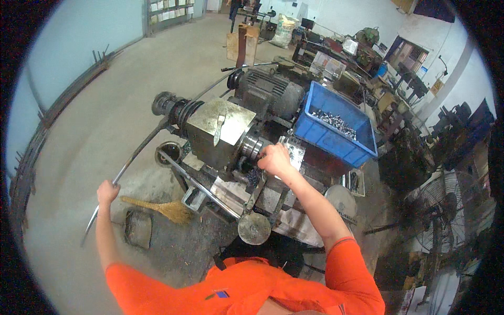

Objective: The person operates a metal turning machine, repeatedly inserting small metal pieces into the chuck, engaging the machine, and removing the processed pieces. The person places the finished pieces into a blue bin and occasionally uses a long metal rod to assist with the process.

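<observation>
My left hand (pixel 108 192) is closed around a long metal bar (pixel 137 150), which runs up to the pulley end (pixel 181 111) of a small lathe. Past my fist, the bar's lower end slants down toward the floor. My right hand (pixel 275 159) is at the front of the lathe's round steel chuck (pixel 251 146), fingers curled in close to it. Whatever those fingers hold, if anything, is hidden. A brush (pixel 219 130) lies on top of the square headstock (pixel 202 123). Dark metal shavings (pixel 254 177) are heaped below the chuck.
Right of the lathe stands a blue crate (pixel 336 148) holding small metal parts. Behind the headstock is an electric motor (pixel 270 93). A lever with a round end (pixel 254 229) projects toward me. On the floor lie a straw broom (pixel 167 209) and a dustpan (pixel 138 229). A fan (pixel 438 212) stands right.
</observation>
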A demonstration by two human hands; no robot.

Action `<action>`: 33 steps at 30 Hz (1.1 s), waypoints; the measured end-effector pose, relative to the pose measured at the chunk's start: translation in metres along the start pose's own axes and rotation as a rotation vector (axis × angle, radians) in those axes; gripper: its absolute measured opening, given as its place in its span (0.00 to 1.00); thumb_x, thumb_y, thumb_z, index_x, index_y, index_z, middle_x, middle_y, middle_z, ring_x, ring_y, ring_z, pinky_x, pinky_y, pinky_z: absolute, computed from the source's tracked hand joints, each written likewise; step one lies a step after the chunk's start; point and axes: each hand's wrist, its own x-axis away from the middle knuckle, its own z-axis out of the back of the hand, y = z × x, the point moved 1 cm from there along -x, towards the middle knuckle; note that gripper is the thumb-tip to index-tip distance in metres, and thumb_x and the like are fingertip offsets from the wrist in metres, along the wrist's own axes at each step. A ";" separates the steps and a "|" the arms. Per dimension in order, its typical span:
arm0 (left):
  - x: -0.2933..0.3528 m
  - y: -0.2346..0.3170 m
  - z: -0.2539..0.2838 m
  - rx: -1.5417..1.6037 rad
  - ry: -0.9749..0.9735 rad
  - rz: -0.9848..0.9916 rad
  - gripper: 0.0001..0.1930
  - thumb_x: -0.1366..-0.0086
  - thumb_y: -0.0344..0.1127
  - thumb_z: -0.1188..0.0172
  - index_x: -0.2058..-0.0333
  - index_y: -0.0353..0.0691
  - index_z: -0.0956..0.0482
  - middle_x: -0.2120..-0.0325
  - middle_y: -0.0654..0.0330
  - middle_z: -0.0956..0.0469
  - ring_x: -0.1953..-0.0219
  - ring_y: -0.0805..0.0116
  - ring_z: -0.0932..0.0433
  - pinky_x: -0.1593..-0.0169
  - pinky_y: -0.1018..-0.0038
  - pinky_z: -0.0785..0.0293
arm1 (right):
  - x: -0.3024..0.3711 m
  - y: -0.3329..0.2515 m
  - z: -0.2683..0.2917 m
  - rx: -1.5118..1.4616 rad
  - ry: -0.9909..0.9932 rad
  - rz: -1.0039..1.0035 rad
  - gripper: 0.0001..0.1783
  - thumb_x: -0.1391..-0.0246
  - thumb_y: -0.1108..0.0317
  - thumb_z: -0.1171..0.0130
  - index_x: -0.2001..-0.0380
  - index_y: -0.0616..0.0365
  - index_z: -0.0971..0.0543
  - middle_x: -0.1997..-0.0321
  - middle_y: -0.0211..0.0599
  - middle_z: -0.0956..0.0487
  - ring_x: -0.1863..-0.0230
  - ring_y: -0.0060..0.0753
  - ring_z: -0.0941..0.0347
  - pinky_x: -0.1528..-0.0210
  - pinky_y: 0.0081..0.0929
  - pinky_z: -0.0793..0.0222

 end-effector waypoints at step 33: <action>-0.010 -0.010 -0.005 0.005 -0.040 0.072 0.14 0.53 0.42 0.45 0.73 0.37 0.23 0.73 0.47 0.24 0.68 0.49 0.25 0.63 0.60 0.29 | -0.010 -0.009 -0.011 -0.049 0.084 -0.069 0.13 0.77 0.64 0.46 0.83 0.56 0.19 0.78 0.51 0.24 0.69 0.50 0.27 0.62 0.34 0.30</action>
